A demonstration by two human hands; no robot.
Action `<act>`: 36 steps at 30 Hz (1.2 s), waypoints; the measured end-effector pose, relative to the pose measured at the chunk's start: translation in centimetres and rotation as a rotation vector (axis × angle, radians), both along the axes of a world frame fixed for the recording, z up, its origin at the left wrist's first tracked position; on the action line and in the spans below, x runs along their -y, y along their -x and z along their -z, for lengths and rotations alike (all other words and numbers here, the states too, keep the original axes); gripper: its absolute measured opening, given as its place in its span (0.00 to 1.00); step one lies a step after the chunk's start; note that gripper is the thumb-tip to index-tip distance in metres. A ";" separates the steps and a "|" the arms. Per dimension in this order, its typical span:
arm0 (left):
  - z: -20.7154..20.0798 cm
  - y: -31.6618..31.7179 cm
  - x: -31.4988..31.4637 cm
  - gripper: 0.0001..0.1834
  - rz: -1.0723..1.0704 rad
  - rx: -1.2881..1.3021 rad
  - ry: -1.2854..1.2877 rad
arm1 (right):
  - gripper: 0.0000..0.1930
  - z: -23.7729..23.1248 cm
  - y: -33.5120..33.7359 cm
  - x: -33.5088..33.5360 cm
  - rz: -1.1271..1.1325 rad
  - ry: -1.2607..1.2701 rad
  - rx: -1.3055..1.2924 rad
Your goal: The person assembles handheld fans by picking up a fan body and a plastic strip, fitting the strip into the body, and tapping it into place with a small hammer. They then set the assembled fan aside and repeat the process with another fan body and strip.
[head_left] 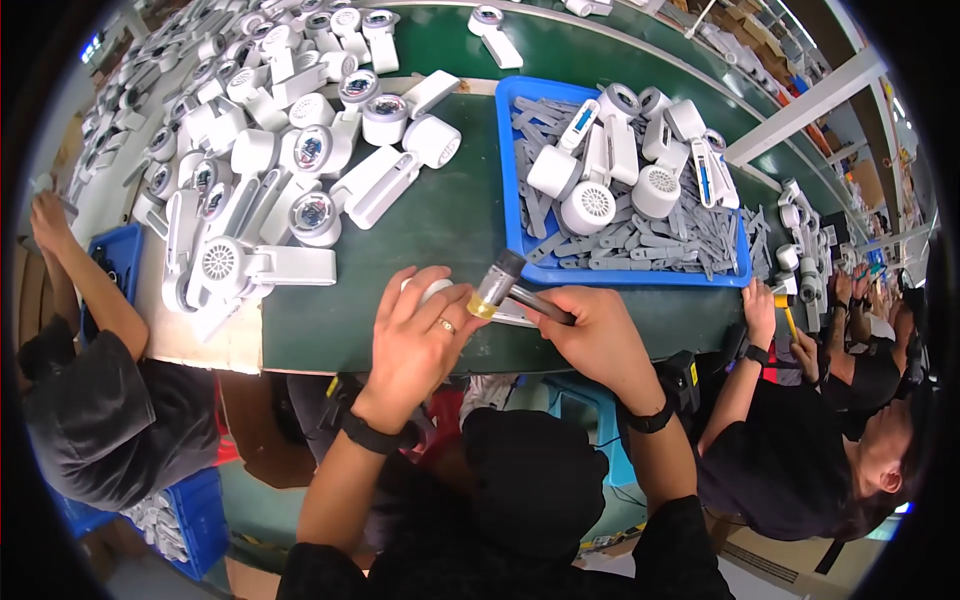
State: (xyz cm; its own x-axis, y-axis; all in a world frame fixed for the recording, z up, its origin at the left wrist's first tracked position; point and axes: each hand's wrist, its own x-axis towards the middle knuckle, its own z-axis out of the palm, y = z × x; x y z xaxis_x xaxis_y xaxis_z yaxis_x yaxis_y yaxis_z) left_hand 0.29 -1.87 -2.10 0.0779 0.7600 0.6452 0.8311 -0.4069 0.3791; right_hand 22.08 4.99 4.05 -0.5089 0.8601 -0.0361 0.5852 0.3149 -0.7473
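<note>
My left hand (418, 335) is closed over a white plastic piece (437, 290) at the table's near edge; it looks like one of the handheld fan housings, mostly hidden by my fingers. My right hand (597, 325) grips the dark handle of a small mallet (496, 283), whose head has a black end and a clear yellowish end. That yellowish end is right beside my left fingertips; whether it touches the white piece I cannot tell. Under the mallet handle, a pale strip of the held piece (516, 315) shows between my hands.
White fan housings (315, 150) are heaped at the left and far left. To the right, a blue tray (508, 160) holds grey flat strips (640, 240) and several white housings. Co-workers sit on both sides; one at the right holds a yellow-headed hammer (788, 305). The green tabletop (450, 220) lies between heap and tray.
</note>
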 end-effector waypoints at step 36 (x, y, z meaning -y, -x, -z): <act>-0.1 1.5 -1.2 0.16 0.207 -0.207 -0.044 | 0.11 -0.8 -1.2 -1.9 -0.043 0.231 0.202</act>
State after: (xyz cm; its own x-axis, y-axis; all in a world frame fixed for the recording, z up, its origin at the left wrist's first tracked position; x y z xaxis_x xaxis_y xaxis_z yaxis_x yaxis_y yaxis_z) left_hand -1.26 -0.70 -2.00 0.3620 0.6857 0.6315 0.7866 -0.5882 0.1878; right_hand 23.32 6.85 4.88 -0.5068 0.7953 -0.3327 0.7191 0.1772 -0.6719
